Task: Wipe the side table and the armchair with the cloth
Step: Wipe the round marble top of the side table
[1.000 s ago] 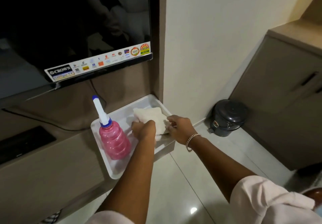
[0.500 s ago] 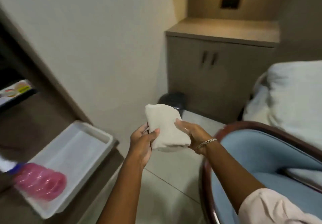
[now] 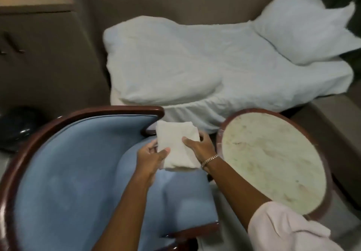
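A folded white cloth (image 3: 176, 143) is held in the air between both hands, above the right arm of the armchair. My left hand (image 3: 151, 158) grips its lower left edge and my right hand (image 3: 199, 147) grips its right side; a bracelet sits on that wrist. The armchair (image 3: 78, 172) has blue upholstery and a dark red wooden frame and fills the lower left. The round side table (image 3: 273, 157) with a pale marble top and dark wooden rim stands just right of my hands.
A bed with a rumpled white sheet (image 3: 195, 65) and a pillow (image 3: 304, 29) lies behind the chair and table. A dark bin (image 3: 15, 127) sits on the floor at the left, below a brown cabinet (image 3: 39, 55).
The cloth was lifted off the white tray with both hands. The view swung right, away from the tray and spray bottle, to the armchair, side table and bed.
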`<state>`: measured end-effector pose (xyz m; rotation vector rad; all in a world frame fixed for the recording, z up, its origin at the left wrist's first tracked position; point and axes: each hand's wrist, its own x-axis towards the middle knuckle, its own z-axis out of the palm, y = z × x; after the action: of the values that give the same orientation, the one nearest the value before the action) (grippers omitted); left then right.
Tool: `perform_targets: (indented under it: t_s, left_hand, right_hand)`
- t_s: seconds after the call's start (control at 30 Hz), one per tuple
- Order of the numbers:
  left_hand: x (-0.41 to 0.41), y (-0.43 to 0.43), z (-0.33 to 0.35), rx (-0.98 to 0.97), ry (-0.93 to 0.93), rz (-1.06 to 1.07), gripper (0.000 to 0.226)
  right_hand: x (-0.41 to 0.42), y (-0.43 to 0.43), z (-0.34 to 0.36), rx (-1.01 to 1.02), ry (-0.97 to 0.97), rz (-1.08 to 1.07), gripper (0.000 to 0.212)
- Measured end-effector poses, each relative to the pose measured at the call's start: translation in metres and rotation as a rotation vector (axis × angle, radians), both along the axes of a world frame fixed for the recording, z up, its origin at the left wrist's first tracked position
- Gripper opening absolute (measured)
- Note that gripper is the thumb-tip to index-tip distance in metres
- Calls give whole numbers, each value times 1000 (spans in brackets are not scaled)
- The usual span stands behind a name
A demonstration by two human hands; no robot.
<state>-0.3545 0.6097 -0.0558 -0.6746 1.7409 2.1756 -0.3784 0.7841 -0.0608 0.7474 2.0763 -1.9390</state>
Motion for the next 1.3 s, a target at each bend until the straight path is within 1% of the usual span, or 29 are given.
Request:
perform_targets:
  t_s: [0.07, 0.13, 0.27, 0.37, 0.4, 0.43, 0.5, 0.57, 0.6, 0.63, 0.67, 0.7, 0.73, 0.8, 0.87, 0.9, 0.93, 0.97, 1.0, 1.03, 1.07, 1.1, 1.13, 1.17, 1.2, 1.27, 1.3]
  left_hand:
    - [-16, 59, -26, -8, -24, -77, 55]
    - [-28, 116, -49, -48, -19, -138, 52]
    - [-30, 214, -87, -123, -14, -279, 51]
    - [-38, 249, -126, -126, -78, -301, 45]
    - [-42, 254, -141, -172, -81, -295, 42]
    - [-44, 253, -158, -275, -80, -301, 40]
    - [-47, 240, -199, -607, -44, -342, 44]
    - [-49, 215, -238, -939, 5, -408, 52]
    - [-51, 204, -257, -1086, 47, -453, 57]
    - [-54, 194, -274, -1225, 77, -505, 62]
    - [-57, 187, -290, -1348, 103, -555, 67]
    - [-59, 182, -305, -1451, 129, -594, 70]
    - [-59, 180, -318, -1555, 167, -604, 73]
    - [-56, 177, -341, -1713, 231, -579, 79]
    - [-53, 173, -356, -1765, 295, -537, 82]
    - [-52, 171, -360, -1776, 319, -515, 84]
    - [-52, 168, -362, -1784, 321, -499, 84]
    - [-51, 167, -362, -1783, 319, -487, 84]
    - [-53, 168, -360, -1775, 328, -479, 84]
    - [-54, 169, -358, -1770, 334, -474, 84]
    - [-54, 169, -355, -1771, 326, -475, 84]
    - [-54, 169, -354, -1770, 311, -482, 84]
    - [-54, 169, -352, -1768, 297, -489, 84]
    - [-53, 170, -353, -1767, 294, -491, 85]
    - [-53, 170, -355, -1763, 294, -494, 85]
    - [-54, 170, -362, -1753, 309, -502, 86]
    - [-54, 169, -367, -1764, 318, -496, 86]
  right_hand:
    - [4, 55, -22, 160, 8, -94, 65]
    - [10, 106, -43, 264, -4, -165, 73]
    - [20, 205, -86, 369, -95, -183, 66]
    - [8, 259, -131, 371, -146, -98, 60]
    - [2, 271, -151, 433, -159, -64, 62]
    - [-3, 280, -173, 557, -165, -1, 65]
    - [-11, 286, -209, 835, -160, 178, 67]
    - [-9, 277, -233, 1069, -66, 405, 66]
    - [0, 268, -243, 1156, 16, 549, 69]
    - [14, 259, -251, 1203, 83, 677, 74]
    - [29, 253, -259, 1222, 135, 761, 76]
    - [40, 253, -266, 1226, 155, 793, 78]
    - [37, 257, -271, 1230, 143, 758, 77]
    - [-15, 265, -279, 1262, 83, 572, 75]
    - [-102, 259, -281, 1233, -8, 387, 73]
    - [-143, 251, -280, 1209, -25, 349, 71]
    - [-170, 243, -280, 1228, 5, 374, 69]
    - [-180, 234, -282, 1271, 83, 443, 67]
    - [-169, 228, -285, 1310, 202, 543, 66]
    - [-141, 226, -285, 1329, 318, 641, 64]
    - [-100, 226, -283, 1328, 402, 750, 62]
    - [-58, 233, -278, 1330, 441, 838, 61]
    - [-29, 246, -272, 1323, 404, 885, 61]
    - [-26, 260, -268, 1328, 365, 860, 61]
    - [-47, 272, -267, 1327, 293, 800, 62]
    - [-119, 282, -269, 1305, 55, 555, 65]
    - [-161, 278, -272, 1288, -15, 459, 66]
